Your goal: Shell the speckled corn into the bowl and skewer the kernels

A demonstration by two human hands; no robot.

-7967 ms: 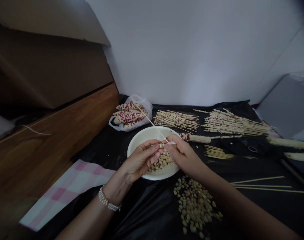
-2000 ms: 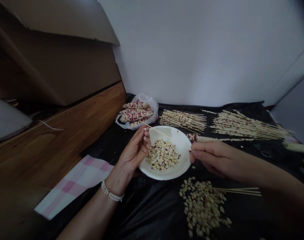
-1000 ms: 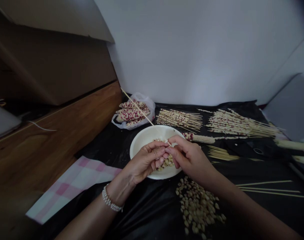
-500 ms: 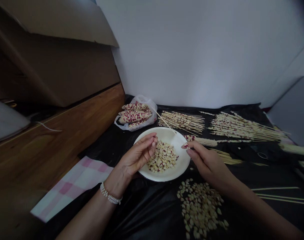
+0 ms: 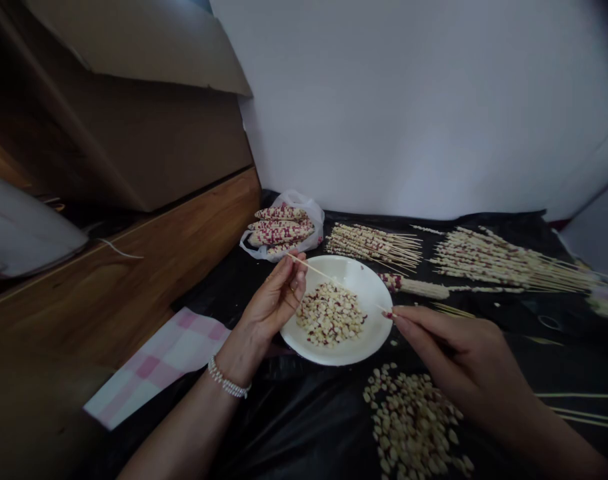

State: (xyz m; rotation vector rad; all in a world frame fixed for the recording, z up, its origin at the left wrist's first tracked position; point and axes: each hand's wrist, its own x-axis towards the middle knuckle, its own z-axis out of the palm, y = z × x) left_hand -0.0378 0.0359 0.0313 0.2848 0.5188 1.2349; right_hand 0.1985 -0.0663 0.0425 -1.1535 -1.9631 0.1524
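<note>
A thin wooden skewer (image 5: 311, 268) slants over a white bowl (image 5: 379, 333). My left hand (image 5: 277, 297), with a beaded bracelet at the wrist, is closed on the skewer near its far left end. Over the bowl's right rim, my right hand (image 5: 454, 347) pinches the other end, where a few red and pale corn kernels (image 5: 388, 313) show at the fingertips. Loose corn kernels (image 5: 329, 317) lie in the bowl below the skewer. Part of the skewer's middle is hard to make out against the bowl.
Behind the bowl are corn cobs (image 5: 281, 230) in a plastic bag and two bundles of kernel-covered skewers (image 5: 374, 243). A partly stripped cob (image 5: 419, 285) lies right of the bowl. Loose kernels (image 5: 414, 420) are heaped in front. A checked cloth (image 5: 154, 363) and cardboard box (image 5: 184, 147) are left.
My left hand has taken hold of the skewer's far end, which stood free before. The skewer has tipped lower, and my right hand has moved right and down. The view has shifted slightly.
</note>
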